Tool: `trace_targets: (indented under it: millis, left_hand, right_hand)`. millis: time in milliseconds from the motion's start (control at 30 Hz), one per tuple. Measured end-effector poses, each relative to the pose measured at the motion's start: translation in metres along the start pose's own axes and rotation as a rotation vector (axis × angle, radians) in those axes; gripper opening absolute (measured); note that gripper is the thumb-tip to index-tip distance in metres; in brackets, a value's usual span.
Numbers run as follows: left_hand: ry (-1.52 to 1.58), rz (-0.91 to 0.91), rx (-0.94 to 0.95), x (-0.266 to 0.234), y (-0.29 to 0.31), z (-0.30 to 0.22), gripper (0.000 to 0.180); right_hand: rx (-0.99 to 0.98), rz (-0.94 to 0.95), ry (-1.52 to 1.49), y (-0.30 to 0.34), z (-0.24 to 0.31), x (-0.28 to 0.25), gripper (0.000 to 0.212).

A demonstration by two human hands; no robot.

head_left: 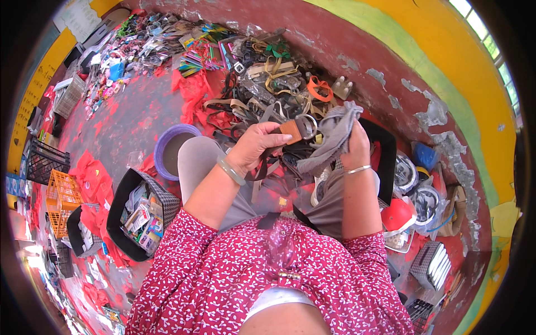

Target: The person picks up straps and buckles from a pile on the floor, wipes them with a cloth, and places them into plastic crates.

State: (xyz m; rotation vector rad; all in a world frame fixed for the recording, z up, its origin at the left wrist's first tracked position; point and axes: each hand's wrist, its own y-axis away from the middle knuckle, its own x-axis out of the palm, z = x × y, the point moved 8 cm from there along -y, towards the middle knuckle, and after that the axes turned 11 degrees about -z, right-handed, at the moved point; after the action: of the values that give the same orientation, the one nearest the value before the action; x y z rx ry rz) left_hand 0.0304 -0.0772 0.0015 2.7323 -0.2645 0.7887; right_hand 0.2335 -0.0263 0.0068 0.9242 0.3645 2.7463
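The red blouse [268,237] with white sprigs lies nearest, over the person's seated lap. Ahead of it, the left hand [252,148] has thumb and fingers clamped on the brown leather tab of a belt [291,131], right behind its metal ring buckle; gripping there seems to hold the buckle end up and steady, while the dark strap hangs below. The right hand [358,146] has its fingers closed around a bunched grey cloth [333,134], loose folds falling toward the buckle; whether they touch it, I cannot tell. Both hands meet above the gap between the knees, probably for an easy view. A purple bucket [158,156] stands on the floor [125,120] just beside the left knee, likely for reach. Tangled belts [268,84] heap along the floor's far edge, where the wall [357,47] presumably backs them.
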Motion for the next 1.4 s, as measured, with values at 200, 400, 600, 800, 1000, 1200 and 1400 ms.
trace_targets:
  millis: [200, 400, 600, 800, 1000, 1200, 1400]
  left_hand:
    - [0.198, -0.12, 0.13, -0.013, -0.001, -0.011, 0.015]
    - [0.079, -0.101, 0.261, -0.003, 0.003, -0.02, 0.017]
    - [-0.743, -0.242, 0.553, 0.01, 0.007, -0.018, 0.013]
    - [-1.152, -0.341, 0.72, 0.015, 0.006, -0.014, 0.019]
    - [-0.358, -0.166, 0.143, -0.015, -0.01, 0.002, 0.015]
    - [-0.056, -0.222, 0.112, -0.052, -0.019, 0.011, 0.019]
    - [-0.05, -0.166, 0.027, -0.051, -0.025, 0.038, 0.022]
  right_hand:
    - [0.102, 0.076, -0.158, 0.008, -0.021, -0.01, 0.033]
    - [0.214, 0.304, -0.15, 0.043, -0.043, 0.04, 0.035]
    - [-0.244, 0.348, 0.425, 0.065, -0.038, 0.072, 0.047]
    - [-0.583, 0.214, 0.853, 0.066, -0.062, 0.061, 0.029]
    - [-0.23, 0.331, 0.318, 0.082, -0.016, 0.027, 0.027]
    - [-0.419, -0.006, 0.163, 0.096, 0.119, -0.122, 0.03]
    - [-0.703, -0.517, 1.028, 0.167, 0.202, -0.288, 0.025]
